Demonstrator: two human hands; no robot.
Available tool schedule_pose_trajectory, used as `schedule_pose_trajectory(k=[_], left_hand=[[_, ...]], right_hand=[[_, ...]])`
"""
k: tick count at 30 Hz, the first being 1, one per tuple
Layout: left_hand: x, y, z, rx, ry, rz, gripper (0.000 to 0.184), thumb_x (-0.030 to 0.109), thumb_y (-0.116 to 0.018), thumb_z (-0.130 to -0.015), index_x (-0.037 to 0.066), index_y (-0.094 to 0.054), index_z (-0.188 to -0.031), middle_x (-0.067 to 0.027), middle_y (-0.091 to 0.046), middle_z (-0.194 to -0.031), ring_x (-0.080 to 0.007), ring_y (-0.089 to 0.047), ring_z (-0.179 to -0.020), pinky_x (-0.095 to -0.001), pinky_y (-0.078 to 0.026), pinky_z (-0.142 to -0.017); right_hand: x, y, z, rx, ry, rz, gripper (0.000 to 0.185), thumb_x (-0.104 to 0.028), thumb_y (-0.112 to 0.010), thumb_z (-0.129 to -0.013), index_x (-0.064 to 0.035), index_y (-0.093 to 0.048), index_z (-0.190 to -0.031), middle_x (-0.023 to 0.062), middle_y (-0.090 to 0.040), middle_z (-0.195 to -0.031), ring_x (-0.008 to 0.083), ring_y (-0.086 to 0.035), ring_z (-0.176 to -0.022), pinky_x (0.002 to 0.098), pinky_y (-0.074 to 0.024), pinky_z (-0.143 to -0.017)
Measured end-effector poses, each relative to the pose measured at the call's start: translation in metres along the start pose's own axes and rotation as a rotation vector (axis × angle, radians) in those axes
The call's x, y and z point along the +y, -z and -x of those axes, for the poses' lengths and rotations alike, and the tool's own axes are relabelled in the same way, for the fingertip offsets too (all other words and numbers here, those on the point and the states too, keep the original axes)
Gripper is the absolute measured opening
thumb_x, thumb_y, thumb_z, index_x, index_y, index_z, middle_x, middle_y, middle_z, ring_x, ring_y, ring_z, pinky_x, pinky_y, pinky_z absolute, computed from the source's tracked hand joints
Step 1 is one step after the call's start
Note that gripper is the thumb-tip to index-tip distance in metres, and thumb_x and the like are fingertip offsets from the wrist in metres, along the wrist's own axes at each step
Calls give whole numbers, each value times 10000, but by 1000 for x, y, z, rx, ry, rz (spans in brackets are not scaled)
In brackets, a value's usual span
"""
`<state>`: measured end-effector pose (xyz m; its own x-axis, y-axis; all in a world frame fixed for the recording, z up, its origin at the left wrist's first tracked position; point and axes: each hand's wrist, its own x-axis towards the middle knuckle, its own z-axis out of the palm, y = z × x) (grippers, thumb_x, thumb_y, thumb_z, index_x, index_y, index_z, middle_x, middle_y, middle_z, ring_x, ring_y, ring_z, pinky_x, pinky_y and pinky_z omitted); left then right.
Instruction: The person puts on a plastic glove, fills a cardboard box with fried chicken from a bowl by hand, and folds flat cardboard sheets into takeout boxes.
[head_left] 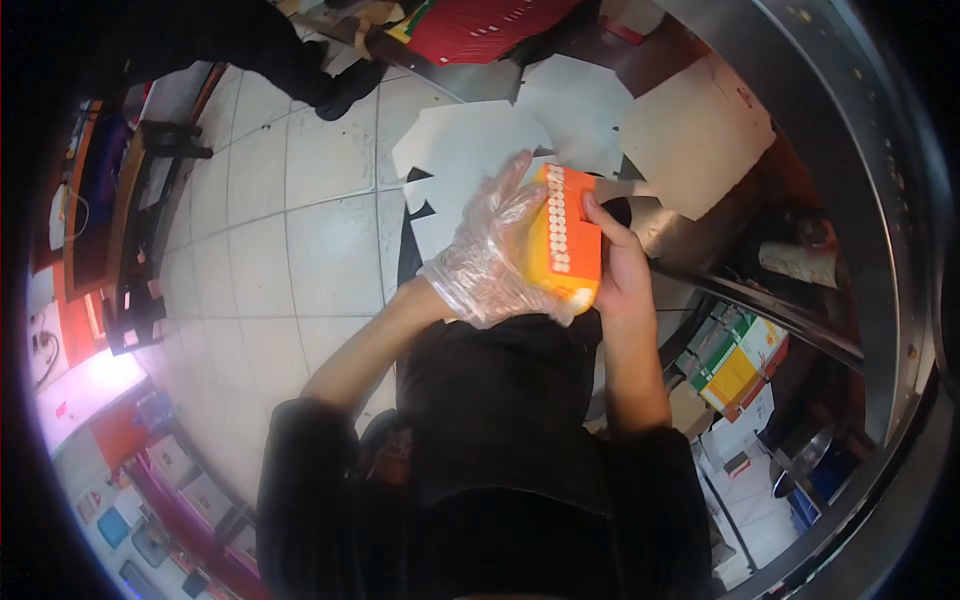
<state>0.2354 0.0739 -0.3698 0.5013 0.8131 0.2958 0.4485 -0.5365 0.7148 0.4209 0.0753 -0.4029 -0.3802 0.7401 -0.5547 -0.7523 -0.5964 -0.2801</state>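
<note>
Between my two hands is an orange and yellow cardboard box (578, 225), with rows of white dots along its orange face. My left hand (488, 250) wears a loose clear plastic glove and presses along the box's yellow left side, its fingers pointing up and away. My bare right hand (625, 265) grips the right side, with the thumb on the orange face and the other fingers hidden behind. White stuff shows at the box's near lower corner; I cannot make out what it is.
Flat pale cardboard sheets (480, 140) lie beyond my hands. A metal counter edge (890, 200) curves along the right, above a shelf with a green and yellow carton (735, 360). Another person's dark shoe (350, 90) stands on the tiled floor (330, 240). A wooden bench (140, 200) is at left.
</note>
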Motion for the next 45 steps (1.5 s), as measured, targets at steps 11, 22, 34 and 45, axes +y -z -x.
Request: schedule_pose_trajectory(k=[11, 22, 34, 45], left_hand=[[-22, -33, -32, 245, 36, 510, 765, 238, -878, -572, 88, -455, -1190, -146, -479, -1179, -303, -504, -1093, -407, -403, -983], [-30, -64, -11, 551, 452, 1356, 660, 171, -699, -752, 67, -315, -1279, -105, -498, -1127, -228, -578, -964, -348, -523, -836], [-78, -41, -5, 403, 519, -655, 1052, 476, -771, -700, -32, -248, -1457, -246, -253, -1491, -377, -279, -1375, -434, -294, -1127], [-134, -35, 124, 538, 991, 427, 216, -7, -647, -874, 8, -564, -1073, -36, -642, -986, -53, -554, -811, -216, -461, -678]], right_hand=[[-5, -39, 32, 33, 1290, 1231, 268, -247, -700, -853, -66, -684, -1049, 110, -563, -1224, 232, -541, -1113, 392, -415, -938], [34, 11, 24, 429, 900, 1104, 414, -252, -640, -926, -10, -568, -1254, 73, -639, -1106, 186, -593, -970, 342, -453, -862], [-93, 101, -57, 935, 1322, 1641, 383, -348, -611, -936, 11, -705, -840, 203, -617, -685, 262, -627, -626, 426, -481, -605], [-9, 100, -80, 519, 673, 1794, 574, -406, -583, -923, 59, -526, -1255, 247, -573, -1214, 406, -550, -1097, 529, -422, -918]])
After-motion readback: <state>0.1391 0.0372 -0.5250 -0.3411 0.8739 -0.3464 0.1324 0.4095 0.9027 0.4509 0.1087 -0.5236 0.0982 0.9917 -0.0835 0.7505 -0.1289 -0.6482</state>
